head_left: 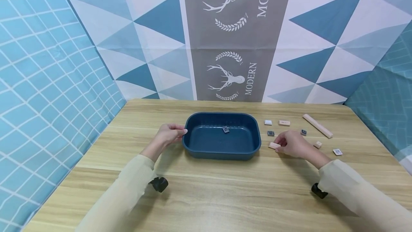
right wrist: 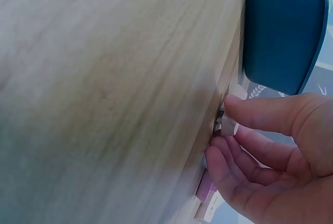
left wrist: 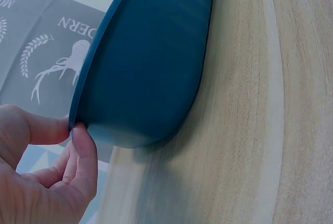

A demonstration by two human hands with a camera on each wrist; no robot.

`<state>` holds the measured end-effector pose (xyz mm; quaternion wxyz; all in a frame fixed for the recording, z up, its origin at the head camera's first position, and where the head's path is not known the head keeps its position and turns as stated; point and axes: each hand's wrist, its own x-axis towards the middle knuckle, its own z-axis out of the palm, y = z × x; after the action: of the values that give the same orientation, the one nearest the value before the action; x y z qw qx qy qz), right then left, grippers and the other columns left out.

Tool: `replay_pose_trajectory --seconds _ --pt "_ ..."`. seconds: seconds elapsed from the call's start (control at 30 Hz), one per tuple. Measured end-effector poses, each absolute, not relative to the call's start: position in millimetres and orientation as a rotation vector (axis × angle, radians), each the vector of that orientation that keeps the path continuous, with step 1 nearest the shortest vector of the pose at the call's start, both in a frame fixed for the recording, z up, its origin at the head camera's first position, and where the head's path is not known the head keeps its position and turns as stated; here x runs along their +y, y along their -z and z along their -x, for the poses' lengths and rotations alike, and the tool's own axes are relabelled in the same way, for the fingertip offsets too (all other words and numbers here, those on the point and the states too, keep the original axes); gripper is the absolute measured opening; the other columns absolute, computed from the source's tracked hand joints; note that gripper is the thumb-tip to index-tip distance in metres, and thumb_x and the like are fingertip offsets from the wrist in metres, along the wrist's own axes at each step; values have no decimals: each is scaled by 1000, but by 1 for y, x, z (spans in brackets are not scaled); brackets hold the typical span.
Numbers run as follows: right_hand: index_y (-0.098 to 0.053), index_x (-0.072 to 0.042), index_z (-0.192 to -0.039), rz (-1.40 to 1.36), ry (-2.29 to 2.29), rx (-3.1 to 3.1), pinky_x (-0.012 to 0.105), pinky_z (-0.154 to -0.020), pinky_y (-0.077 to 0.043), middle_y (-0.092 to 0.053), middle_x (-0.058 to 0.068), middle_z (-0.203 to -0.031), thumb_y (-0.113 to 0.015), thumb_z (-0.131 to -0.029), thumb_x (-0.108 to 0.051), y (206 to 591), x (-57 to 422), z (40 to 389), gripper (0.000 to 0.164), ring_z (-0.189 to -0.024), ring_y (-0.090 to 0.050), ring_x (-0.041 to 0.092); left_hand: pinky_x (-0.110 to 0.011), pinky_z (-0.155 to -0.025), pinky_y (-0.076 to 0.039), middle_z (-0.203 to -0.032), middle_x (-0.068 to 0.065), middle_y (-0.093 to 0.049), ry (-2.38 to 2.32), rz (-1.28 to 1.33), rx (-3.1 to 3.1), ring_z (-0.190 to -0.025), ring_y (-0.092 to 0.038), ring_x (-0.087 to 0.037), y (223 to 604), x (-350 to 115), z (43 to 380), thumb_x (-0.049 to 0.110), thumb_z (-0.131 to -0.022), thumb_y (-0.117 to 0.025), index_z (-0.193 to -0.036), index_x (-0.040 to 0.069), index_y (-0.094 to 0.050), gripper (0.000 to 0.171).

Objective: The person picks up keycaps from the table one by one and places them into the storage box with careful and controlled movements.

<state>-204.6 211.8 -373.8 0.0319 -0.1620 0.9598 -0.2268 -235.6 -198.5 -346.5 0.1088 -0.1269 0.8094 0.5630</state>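
Note:
A dark blue rectangular plastic basin [head_left: 222,155] stands on the wooden table. My left hand [head_left: 168,135] pinches the basin's left rim between thumb and fingers, as the left wrist view shows close up. Inside the basin lies one small grey square piece [head_left: 225,129]. To the right of the basin, my right hand [head_left: 294,144] pinches a small pale block [head_left: 274,145] low over the tabletop. In the right wrist view the thumb and fingers cover part of this block [right wrist: 229,125].
Around my right hand lie a white block [head_left: 268,122], a pinkish block [head_left: 284,122], dark grey pieces [head_left: 270,133], a small pale cube [head_left: 317,144] and a white patterned square [head_left: 337,151]. Farther back is a long pale stick [head_left: 317,126]. A patterned cloth wall borders the wooden table [head_left: 219,196].

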Motion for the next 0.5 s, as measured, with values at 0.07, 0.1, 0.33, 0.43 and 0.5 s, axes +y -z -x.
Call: replay_pose_trajectory --seconds 0.07,0.1,0.33,0.43,0.5 --pt "-69 -2 -86 495 697 2951 24 -61 -47 -67 6 -78 -75 -79 -7 373 212 204 10 -72 -57 12 -28 -88 -57 -105 -9 -62 -1655 372 2383 -75 -60 -7 347 -198 236 11 -90 -66 -117 -3 -61 31" --pt "-69 -2 -86 492 699 2949 24 -61 -47 -66 6 -78 -75 -79 -6 373 211 204 10 -72 -57 12 -28 -87 -58 -106 -9 -62 -1657 371 2384 -75 -59 -7 347 -198 236 11 -90 -66 -117 -3 -61 31" --pt "-68 -2 -86 504 725 2975 22 -61 -46 -66 6 -79 -76 -78 -7 374 212 204 13 -72 -57 11 -26 -84 -58 -106 -8 -62 -1656 362 2390 -77 -59 -7 349 -199 236 11 -90 -66 -117 -3 -61 31" --pt "-68 -3 -87 503 731 2984 21 -61 -47 -66 5 -79 -76 -79 -7 375 213 206 13 -71 -57 11 -25 -83 -58 -107 -9 -62 -1656 367 2391 -77 -60 -7 348 -199 236 12 -90 -67 -117 -3 -61 31" --pt "-68 -3 -87 492 734 2981 21 -61 -46 -66 5 -79 -76 -79 -8 375 214 207 12 -71 -57 10 -25 -82 -58 -107 -9 -63 -1655 370 2392 -76 -60 -7 348 -199 236 12 -90 -67 -117 -3 -61 31"
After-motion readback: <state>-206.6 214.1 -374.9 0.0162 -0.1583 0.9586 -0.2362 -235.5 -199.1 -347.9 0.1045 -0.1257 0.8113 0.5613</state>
